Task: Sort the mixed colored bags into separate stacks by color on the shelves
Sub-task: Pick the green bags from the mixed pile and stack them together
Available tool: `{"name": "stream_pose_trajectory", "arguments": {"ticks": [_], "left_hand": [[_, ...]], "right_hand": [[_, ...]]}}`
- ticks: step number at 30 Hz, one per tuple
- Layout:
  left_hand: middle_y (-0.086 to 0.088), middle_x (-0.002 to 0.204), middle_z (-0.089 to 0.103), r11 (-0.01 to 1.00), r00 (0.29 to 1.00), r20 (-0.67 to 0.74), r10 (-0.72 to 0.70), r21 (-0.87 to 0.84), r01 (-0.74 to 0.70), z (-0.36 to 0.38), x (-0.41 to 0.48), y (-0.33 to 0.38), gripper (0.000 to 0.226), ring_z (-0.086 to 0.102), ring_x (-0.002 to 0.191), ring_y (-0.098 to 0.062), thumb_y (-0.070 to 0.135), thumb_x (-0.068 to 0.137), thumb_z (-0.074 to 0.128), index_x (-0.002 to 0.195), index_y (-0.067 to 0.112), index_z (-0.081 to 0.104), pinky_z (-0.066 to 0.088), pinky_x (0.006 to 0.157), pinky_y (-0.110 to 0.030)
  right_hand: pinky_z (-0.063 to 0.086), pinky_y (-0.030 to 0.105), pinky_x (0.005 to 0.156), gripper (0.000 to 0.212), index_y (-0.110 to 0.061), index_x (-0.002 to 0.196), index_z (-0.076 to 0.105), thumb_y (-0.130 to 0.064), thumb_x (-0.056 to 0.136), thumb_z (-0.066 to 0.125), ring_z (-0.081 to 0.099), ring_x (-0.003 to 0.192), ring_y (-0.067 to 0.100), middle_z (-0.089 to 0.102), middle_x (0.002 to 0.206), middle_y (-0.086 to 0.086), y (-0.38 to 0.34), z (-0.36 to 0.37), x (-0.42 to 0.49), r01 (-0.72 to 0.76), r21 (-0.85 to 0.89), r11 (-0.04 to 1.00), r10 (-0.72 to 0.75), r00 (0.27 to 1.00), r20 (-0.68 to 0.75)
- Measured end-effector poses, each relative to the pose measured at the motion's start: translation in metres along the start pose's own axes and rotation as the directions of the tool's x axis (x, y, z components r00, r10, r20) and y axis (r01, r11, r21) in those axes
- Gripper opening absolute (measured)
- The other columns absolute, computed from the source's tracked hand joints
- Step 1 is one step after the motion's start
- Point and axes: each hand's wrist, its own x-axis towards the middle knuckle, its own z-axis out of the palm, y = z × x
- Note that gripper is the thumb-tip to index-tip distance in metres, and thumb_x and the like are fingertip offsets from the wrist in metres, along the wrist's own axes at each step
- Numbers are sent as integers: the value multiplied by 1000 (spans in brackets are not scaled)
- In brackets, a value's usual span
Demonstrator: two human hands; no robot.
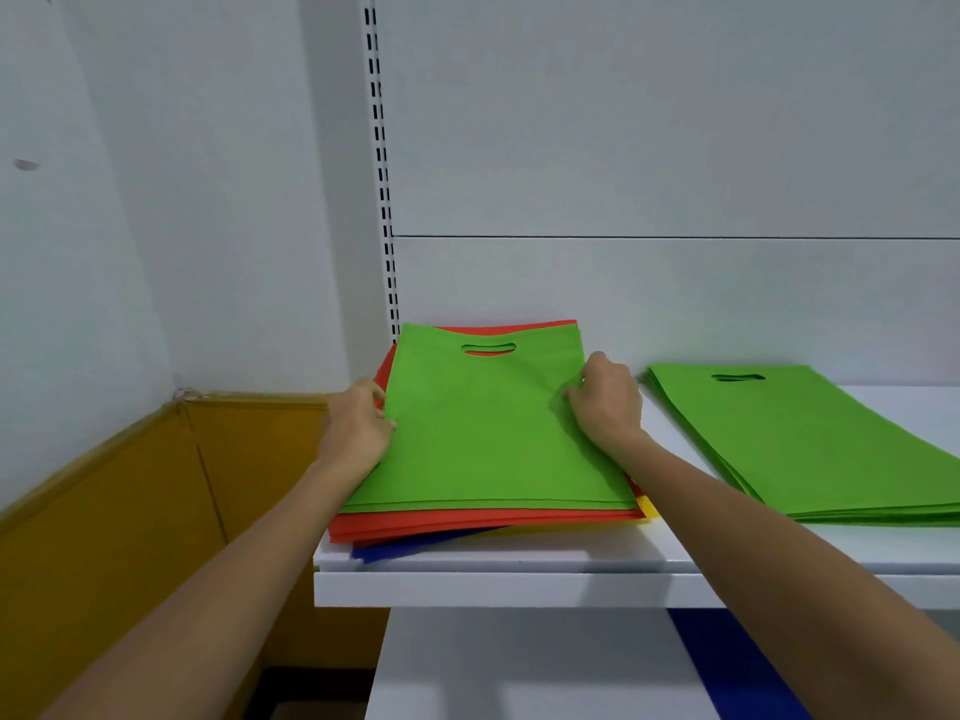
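A green bag [483, 433] with a cut-out handle lies on top of a mixed pile at the left end of the white shelf [519, 589]. Under it show red bags [415, 527], a blue bag [395, 552] and a yellow edge [648, 506]. My left hand [356, 428] pinches the green bag's left edge. My right hand [605, 402] pinches its right edge. To the right lies a separate stack of green bags [810, 444].
A slotted white upright [383, 189] and white back panel stand behind the shelf. A lower shelf [519, 667] holds something blue [727, 662] at its right. A yellow-brown wall panel [130, 511] runs along the left.
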Motion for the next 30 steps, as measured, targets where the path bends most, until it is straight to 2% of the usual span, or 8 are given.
{"name": "stream_pose_trajectory", "arguments": {"ticks": [3,6,8,11,14,17,21,30], "left_hand": [[-8,99,67,979,996,-35,81,189,-73,-1,-3,2,18,60,98,-30,9,88,54,105,15,51,46,78,-36],[-14,98,67,964,982,-36,186,198,-176,1,-3,4,25,60,94,-33,3,89,48,112,11,48,46,75,-39],[-19,101,66,955,968,-18,250,167,-244,1,-2,8,30,60,96,-35,0,88,50,117,10,53,46,80,-39],[-14,108,68,935,956,-10,294,209,-285,-1,-2,21,23,60,102,-33,10,92,51,109,12,67,46,88,-38],[-10,115,66,888,927,6,375,284,-362,0,-7,43,26,58,107,-31,18,94,49,112,13,67,43,92,-38],[-12,125,59,858,901,56,430,286,-427,7,-8,70,34,52,115,-30,24,93,49,123,10,59,38,99,-38],[-13,131,54,841,883,96,459,272,-467,31,-15,118,43,46,120,-29,30,91,51,130,9,52,34,104,-39],[-14,125,57,846,860,160,484,164,-507,122,-57,221,43,49,117,-30,27,88,55,127,10,55,37,101,-36]], "right_hand": [[46,38,76,20,-4,105,52,-15,88,55,57,96,35,61,104,17,2,-2,0,-3,-63,998,1,999,-33],[43,38,79,17,-6,102,55,-17,89,54,55,99,31,61,105,12,4,-1,-1,71,-120,990,-84,991,-102],[43,39,75,20,-4,106,50,-15,91,53,57,97,34,62,104,15,7,-4,-1,86,-86,993,-96,989,-115],[43,40,69,33,-4,121,40,-12,92,53,60,93,37,64,100,19,13,-15,5,89,-19,996,-91,988,-129],[44,39,75,28,-6,121,50,-11,94,49,59,97,34,64,107,16,25,-33,18,125,-44,991,-130,980,-150],[45,40,83,27,-7,115,60,-11,95,43,57,103,34,62,114,15,45,-60,33,136,-93,986,-150,975,-163],[42,41,86,32,-4,120,57,-11,93,42,54,107,36,58,118,17,85,-101,48,154,-146,977,-179,968,-178],[40,40,92,36,-2,123,53,-13,88,48,50,114,34,53,126,16,221,-161,64,74,-224,972,-85,996,-40]]}}
